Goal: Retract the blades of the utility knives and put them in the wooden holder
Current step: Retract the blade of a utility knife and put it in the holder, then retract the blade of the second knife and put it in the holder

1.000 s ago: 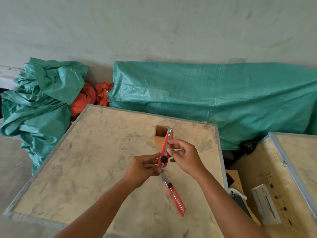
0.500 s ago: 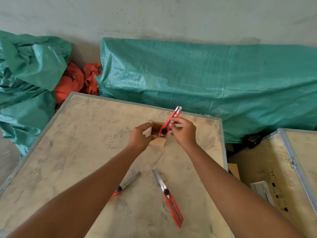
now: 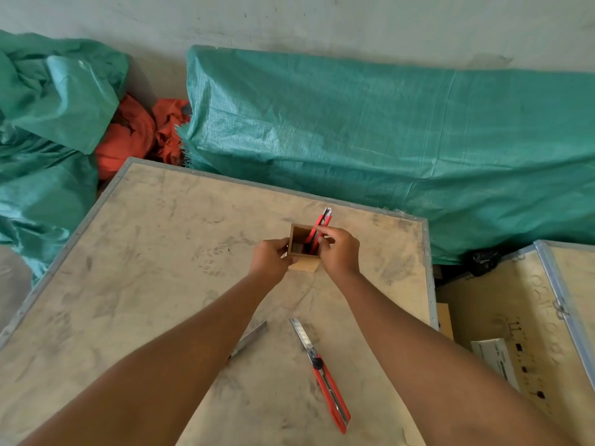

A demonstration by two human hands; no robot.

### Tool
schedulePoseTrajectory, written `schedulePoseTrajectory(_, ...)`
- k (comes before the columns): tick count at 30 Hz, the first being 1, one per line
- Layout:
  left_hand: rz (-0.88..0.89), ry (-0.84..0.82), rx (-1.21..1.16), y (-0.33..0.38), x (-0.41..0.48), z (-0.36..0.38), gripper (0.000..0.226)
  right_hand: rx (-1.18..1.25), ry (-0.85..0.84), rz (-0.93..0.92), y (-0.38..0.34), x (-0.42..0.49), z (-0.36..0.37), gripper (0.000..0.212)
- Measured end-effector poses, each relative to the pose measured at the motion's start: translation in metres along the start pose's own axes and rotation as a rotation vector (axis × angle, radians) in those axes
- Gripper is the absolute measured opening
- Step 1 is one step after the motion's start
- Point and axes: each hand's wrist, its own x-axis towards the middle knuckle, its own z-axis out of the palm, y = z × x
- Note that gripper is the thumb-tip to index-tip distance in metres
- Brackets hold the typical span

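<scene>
A small square wooden holder (image 3: 297, 235) stands on the plywood crate top (image 3: 154, 252). My left hand (image 3: 270, 257) grips its left side. My right hand (image 3: 338, 252) pinches a red utility knife (image 3: 323, 220), blade retracted, whose lower end sits inside the holder and whose top leans up to the right. A second red knife (image 3: 325, 375) lies nearer me with its blade extended. A third knife (image 3: 251, 338) shows only its extended blade; my left forearm hides the rest.
Green tarps (image 3: 386, 140) and orange cloth (image 3: 135, 136) are piled behind the crate against the wall. Another open crate (image 3: 528, 317) with a white box (image 3: 495, 358) sits at the right. The crate top has metal-trimmed edges.
Both hands moved from near me to the holder. The held knife went from above the holder down into it, and my left hand closed on the holder's side.
</scene>
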Motion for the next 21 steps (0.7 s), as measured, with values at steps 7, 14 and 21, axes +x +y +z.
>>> schedulePoseTrajectory(7, -0.007, -0.012, -0.070, -0.002, -0.014, -0.015, 0.056, 0.055, -0.013, -0.013, -0.001, -0.018, -0.004, 0.035)
schedulePoseTrajectory(14, -0.048, 0.031, -0.094, -0.031, -0.073, -0.060, 0.037, 0.169, 0.063, -0.019, -0.013, -0.085, 0.008, 0.026)
schedulePoseTrajectory(21, -0.149, 0.105, -0.099, -0.101, -0.152, -0.089, 0.032, 0.233, -0.280, 0.144, -0.018, -0.169, 0.062, 0.024)
